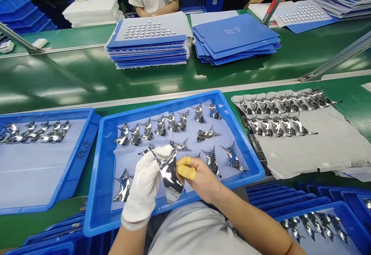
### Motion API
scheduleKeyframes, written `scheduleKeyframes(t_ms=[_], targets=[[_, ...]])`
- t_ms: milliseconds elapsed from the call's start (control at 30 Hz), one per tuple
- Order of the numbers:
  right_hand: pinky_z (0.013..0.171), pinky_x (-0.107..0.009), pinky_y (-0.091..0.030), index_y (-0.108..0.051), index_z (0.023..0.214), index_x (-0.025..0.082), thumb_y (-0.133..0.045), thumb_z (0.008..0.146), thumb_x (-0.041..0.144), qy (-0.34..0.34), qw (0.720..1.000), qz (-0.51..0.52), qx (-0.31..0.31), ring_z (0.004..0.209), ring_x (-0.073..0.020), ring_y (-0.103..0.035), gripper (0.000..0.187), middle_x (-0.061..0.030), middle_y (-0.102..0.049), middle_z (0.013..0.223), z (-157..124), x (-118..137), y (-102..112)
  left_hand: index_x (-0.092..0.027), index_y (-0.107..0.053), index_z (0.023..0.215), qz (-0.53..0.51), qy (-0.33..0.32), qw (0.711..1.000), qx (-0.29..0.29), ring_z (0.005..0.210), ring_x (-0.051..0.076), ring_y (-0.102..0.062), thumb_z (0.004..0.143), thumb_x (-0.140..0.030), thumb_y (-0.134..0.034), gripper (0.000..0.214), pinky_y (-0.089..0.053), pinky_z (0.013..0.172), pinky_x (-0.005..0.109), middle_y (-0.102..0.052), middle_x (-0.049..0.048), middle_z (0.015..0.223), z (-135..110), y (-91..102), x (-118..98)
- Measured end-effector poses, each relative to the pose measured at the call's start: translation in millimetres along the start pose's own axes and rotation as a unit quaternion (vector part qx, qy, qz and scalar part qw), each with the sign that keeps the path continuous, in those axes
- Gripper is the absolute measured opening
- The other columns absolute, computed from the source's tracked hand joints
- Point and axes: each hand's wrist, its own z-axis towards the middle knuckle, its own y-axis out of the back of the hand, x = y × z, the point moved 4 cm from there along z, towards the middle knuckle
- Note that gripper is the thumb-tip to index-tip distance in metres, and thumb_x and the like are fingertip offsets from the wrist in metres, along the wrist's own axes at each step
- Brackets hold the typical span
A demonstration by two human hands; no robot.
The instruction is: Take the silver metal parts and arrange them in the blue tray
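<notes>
The white-gloved left hand and bare right hand, with yellow finger cots, grasp a curved mirror-polished metal piece lightly by its edges, above a blue plastic tray. Similar pieces lie spaced apart on the tray's pale liner, keeping their bright faces from touching.

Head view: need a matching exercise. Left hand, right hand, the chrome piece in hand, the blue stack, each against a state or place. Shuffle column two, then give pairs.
Things:
1. Left hand
2. Right hand
3. Curved chrome piece
4. Stack of blue sheets

States or places:
A. Far side of the green bench
B. White glove
C. Between both hands
D. Yellow finger cots

Pairs: 1-B, 2-D, 3-C, 4-A
</notes>
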Motion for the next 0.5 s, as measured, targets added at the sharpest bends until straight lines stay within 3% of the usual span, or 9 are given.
scheduleKeyframes(t_ms=[100, 233, 300, 367, 433, 500], targets=[[0.062, -0.024, -0.041, -0.069, 0.074, 0.017, -0.084, 0.071, 0.044, 0.005, 0.999, -0.011, -0.043, 0.061, -0.0095, -0.047, 0.031, 0.0022, -0.058, 0.068, -4, 4, 5, -0.024, -0.074, 0.114, 0.038, -0.01, 0.999, 0.005, 0.132, 0.029, -0.054, 0.084, -0.045, -0.07, 0.036, -0.046, 0.109, 0.042, -0.07, 0.0075, 0.127, 1, 8.2, 2], [0.059, -0.023, -0.042, -0.068, 0.071, 0.017, -0.08, 0.074, 0.039, 0.037, 0.996, -0.044, -0.062, 0.06, -0.0086, -0.047, 0.025, 0.0022, -0.059, 0.07, -7, 16, 6, -0.023, -0.074, 0.115, 0.069, 0.01, 0.997, 0.042, 0.134, 0.03, -0.051, 0.084, -0.049, -0.07, 0.041, -0.048, 0.107, 0.041, -0.069, 0.008, 0.128, 1, 7.4, -6], [0.058, -0.023, -0.044, -0.067, 0.071, 0.017, -0.078, 0.076, 0.038, 0.046, 0.996, -0.053, -0.057, 0.059, -0.0088, -0.048, 0.024, 0.0021, -0.059, 0.071, -7, 20, 4, -0.024, -0.069, 0.126, 0.067, 0.021, 0.994, 0.089, 0.127, 0.033, -0.058, 0.072, -0.04, -0.083, 0.058, -0.052, 0.102, 0.041, -0.069, 0.0086, 0.126, -2, -2.7, -14], [0.058, -0.024, -0.046, -0.068, 0.074, 0.017, -0.075, 0.078, 0.036, 0.052, 0.995, -0.074, -0.045, 0.059, -0.0094, -0.051, 0.021, 0.0018, -0.061, 0.072, -8, 22, 1, -0.026, -0.06, 0.138, 0.07, 0.035, 0.988, 0.134, 0.106, 0.032, -0.069, 0.064, -0.027, -0.089, 0.08, -0.058, 0.091, 0.04, -0.071, 0.0083, 0.12, -6, -13.3, -21], [0.06, -0.024, -0.047, -0.069, 0.078, 0.018, -0.072, 0.082, 0.033, 0.072, 0.989, -0.125, -0.027, 0.061, -0.0105, -0.054, 0.015, 0.0009, -0.063, 0.074, -10, 26, -3, -0.03, -0.051, 0.145, 0.06, 0.035, 0.986, 0.152, 0.079, 0.024, -0.072, 0.068, -0.022, -0.087, 0.085, -0.061, 0.075, 0.037, -0.073, 0.0059, 0.112, -9, -18.5, -26], [0.066, -0.025, -0.049, -0.071, 0.081, 0.018, -0.067, 0.085, 0.027, 0.113, 0.972, -0.207, -0.001, 0.067, -0.0123, -0.059, 0.011, -0.001, -0.068, 0.076, -13, 30, -7, -0.032, -0.054, 0.143, 0.046, -0.001, 0.989, 0.14, 0.073, 0.019, -0.069, 0.075, -0.023, -0.082, 0.074, -0.06, 0.069, 0.032, -0.073, 0.0043, 0.107, -10, -16.3, -30]])
